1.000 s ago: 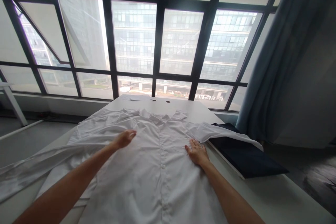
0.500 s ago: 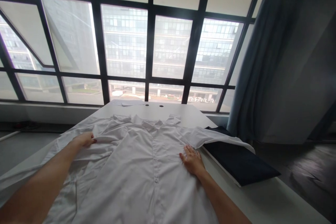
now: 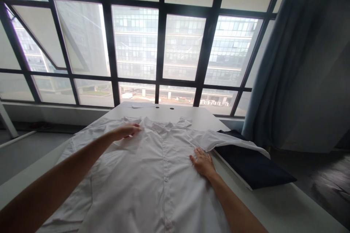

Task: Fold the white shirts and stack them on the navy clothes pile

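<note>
A white button-up shirt (image 3: 147,174) lies front up on the white table, its collar pointing toward the window. Up at the shoulder on the left side is my left hand (image 3: 128,131), its fingers closed on the shirt's cloth, which lifts slightly below them. My right hand (image 3: 202,162) rests flat on the right side of the shirt's chest, fingers spread. The sleeve on the right stretches outward over a dark folded cloth (image 3: 251,169). More wrinkled white cloth (image 3: 73,189) lies under and beside the shirt on the left.
The white table (image 3: 295,207) runs to a large black-framed window (image 3: 161,43). Two dark round holes and a flat white piece (image 3: 139,105) are at its far end. A grey-blue curtain (image 3: 276,62) hangs at the right.
My left hand has moved right and farther away, from the left sleeve area to the shoulder near the collar. My right hand stays on the chest. The view has shifted slightly left.
</note>
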`<control>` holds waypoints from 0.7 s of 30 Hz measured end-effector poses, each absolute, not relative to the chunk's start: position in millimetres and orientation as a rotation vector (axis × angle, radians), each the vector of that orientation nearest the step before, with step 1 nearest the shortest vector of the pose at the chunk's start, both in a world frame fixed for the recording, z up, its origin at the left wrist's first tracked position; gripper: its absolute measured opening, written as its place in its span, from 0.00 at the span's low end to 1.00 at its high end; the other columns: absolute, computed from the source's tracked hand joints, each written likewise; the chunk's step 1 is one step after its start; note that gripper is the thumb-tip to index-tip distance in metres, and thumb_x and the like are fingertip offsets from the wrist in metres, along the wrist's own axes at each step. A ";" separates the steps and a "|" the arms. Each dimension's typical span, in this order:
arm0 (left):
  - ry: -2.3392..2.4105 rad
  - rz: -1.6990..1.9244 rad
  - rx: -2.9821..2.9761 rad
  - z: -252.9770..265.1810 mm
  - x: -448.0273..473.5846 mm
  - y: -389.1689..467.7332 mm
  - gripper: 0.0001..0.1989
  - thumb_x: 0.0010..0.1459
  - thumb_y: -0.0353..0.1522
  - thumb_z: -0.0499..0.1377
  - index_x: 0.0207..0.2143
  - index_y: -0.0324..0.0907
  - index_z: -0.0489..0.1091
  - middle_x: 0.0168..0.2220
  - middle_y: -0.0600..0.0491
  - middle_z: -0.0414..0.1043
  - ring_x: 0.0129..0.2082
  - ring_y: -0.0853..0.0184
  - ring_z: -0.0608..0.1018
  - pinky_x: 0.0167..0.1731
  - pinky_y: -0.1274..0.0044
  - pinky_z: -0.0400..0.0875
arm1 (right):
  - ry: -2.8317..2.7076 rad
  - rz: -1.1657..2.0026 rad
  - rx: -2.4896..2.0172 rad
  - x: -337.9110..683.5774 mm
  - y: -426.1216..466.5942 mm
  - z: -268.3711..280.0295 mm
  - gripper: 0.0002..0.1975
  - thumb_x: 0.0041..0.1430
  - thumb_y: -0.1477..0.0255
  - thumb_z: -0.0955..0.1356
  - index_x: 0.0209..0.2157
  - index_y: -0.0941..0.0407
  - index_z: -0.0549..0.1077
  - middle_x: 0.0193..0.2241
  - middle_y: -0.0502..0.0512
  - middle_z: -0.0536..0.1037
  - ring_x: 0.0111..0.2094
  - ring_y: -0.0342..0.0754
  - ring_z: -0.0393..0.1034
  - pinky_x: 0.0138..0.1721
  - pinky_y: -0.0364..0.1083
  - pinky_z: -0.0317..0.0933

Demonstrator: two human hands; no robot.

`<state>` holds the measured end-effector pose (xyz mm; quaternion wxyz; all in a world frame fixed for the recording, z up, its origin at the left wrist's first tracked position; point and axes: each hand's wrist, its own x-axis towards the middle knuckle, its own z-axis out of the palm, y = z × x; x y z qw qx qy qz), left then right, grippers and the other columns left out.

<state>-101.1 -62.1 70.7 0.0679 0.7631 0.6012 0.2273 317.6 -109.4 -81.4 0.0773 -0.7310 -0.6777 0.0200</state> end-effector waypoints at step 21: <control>1.949 1.097 2.813 49.2 -106.3 -96.0 0.13 0.67 0.29 0.48 0.46 0.39 0.72 0.52 0.42 0.71 0.50 0.57 0.76 0.48 0.66 0.74 | -1.984 0.097 -2.055 320.8 -110.3 -84.0 0.29 0.67 0.59 0.60 0.63 0.60 0.64 0.66 0.65 0.59 0.68 0.56 0.50 0.66 0.62 0.39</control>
